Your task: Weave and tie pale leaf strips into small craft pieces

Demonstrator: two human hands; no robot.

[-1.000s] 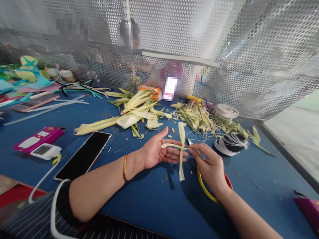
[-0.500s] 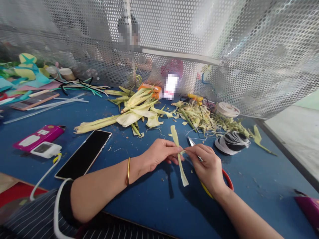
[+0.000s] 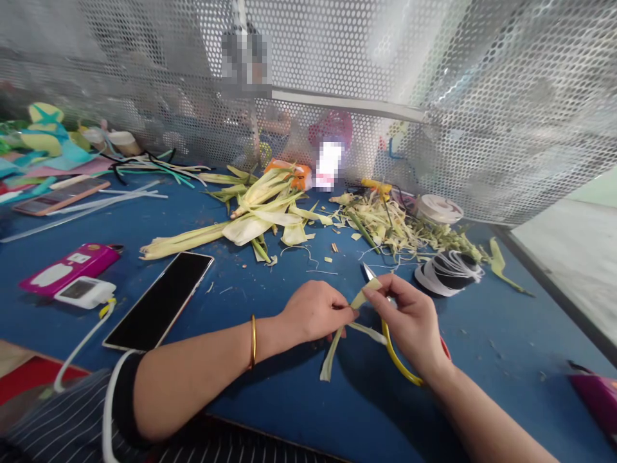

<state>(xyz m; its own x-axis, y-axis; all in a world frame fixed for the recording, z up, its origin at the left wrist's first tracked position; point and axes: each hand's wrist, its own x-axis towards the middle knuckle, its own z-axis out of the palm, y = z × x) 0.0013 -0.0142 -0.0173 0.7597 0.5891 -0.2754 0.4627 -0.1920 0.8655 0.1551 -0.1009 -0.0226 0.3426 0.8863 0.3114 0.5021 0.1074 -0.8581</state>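
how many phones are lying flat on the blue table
2: the black phone beyond the left forearm, and the orange-edged phone at far left. The bright blurred screen at the back looks upright, so uncounted; others may be hidden.

The person's left hand [image 3: 315,312] turns its back upward and makes a pinch; near it, the right hand [image 3: 409,321] pinches also. Both forearms [image 3: 197,376] slant inward.
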